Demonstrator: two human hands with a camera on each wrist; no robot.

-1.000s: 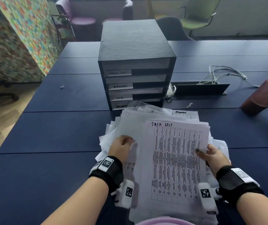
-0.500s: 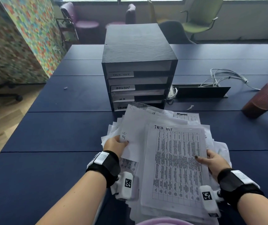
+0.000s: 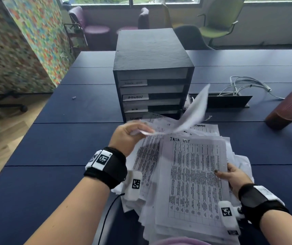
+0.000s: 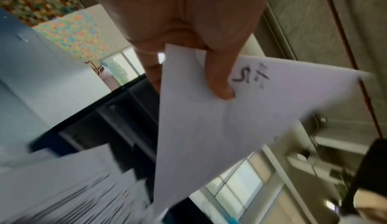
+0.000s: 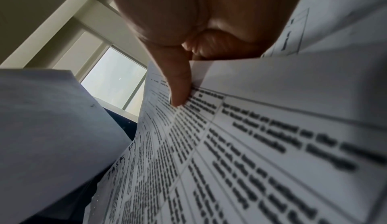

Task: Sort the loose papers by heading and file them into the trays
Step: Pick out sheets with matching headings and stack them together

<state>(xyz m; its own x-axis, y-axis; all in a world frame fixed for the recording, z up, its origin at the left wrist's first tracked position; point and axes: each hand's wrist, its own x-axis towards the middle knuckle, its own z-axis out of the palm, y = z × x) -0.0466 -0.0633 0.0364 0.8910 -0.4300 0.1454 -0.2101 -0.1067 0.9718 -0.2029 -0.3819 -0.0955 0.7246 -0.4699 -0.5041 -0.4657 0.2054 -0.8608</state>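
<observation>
**One sheet lifted, a whole pile to go**

The left hand (image 3: pixel 129 135) pinches a single loose sheet (image 3: pixel 191 112) by its near corner, thumb on top and fingers beneath, and the far end of the page flares up toward the trays (image 3: pixel 152 92). A handwritten mark shows beside the thumb in the left wrist view, too partial to read. The right hand (image 3: pixel 233 175) grips the right edge of the "Task List" page (image 3: pixel 194 177), thumb pressed on the print, with more sheets seemingly caught under it. That page tops the messy pile of papers (image 3: pixel 147 160) at the near middle of the blue table (image 3: pixel 53 142), just in front of the black tray unit.

Paper this thin is light and floppy — held by one corner it droops and flutters, so it will likely buckle at a tray slot. A hold on two edges, or feeding the short edge flat, should serve better. The sheets slide on each other easily — the pile could fan out.
</observation>
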